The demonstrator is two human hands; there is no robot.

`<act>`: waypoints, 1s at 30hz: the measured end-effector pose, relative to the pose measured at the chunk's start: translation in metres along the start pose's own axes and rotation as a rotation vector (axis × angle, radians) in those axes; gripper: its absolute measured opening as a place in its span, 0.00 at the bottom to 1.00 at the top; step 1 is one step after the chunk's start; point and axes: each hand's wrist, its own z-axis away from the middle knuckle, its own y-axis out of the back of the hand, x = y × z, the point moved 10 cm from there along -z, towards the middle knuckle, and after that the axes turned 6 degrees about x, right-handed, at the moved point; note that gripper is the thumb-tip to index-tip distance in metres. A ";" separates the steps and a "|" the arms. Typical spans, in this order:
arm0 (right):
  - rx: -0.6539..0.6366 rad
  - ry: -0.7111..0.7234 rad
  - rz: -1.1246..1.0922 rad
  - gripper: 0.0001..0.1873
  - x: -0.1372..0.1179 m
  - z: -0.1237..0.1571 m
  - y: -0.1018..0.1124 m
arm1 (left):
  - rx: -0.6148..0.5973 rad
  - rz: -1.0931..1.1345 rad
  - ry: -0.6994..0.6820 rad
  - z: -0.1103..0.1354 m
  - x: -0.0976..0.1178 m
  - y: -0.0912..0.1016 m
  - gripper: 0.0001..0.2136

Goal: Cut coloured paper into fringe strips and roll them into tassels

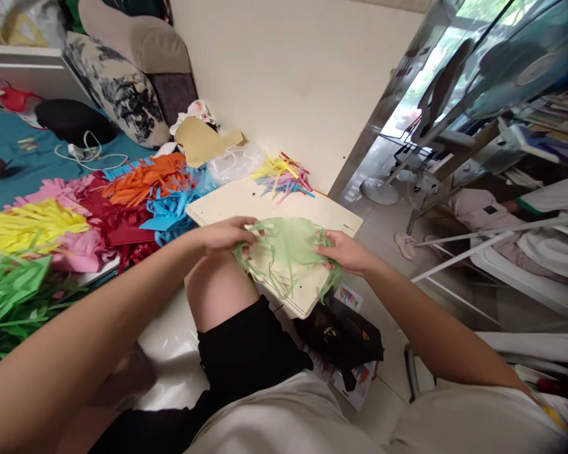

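A sheet of light green fringed tissue paper (299,243) is stretched out over the small cream table (218,203), its cut strips hanging toward me. My left hand (231,236) grips its left edge with the fingers curled in among the strips. On the opposite side my right hand (346,252) pinches the right edge between thumb and fingers. Behind the sheet, a little heap of loose coloured paper strips (286,176) lies on the table's far end.
Piles of fringed paper in green (14,302), yellow (33,224), orange (149,180) and other colours crowd the left. A clear plastic bag (234,162) sits behind the table. Below the table's right corner is a black bag (341,334). Another person's legs (478,221) show at right.
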 end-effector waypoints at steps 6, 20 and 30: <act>0.042 -0.036 0.010 0.23 0.020 -0.016 -0.010 | 0.543 -0.879 -0.147 0.011 0.046 0.110 0.23; -0.032 -0.114 0.273 0.36 0.033 -0.012 0.010 | 0.098 -1.351 -0.524 0.009 -0.013 -0.098 0.26; 0.497 0.216 0.773 0.24 -0.026 0.027 0.100 | 0.212 -1.287 -0.642 -0.004 -0.005 -0.083 0.15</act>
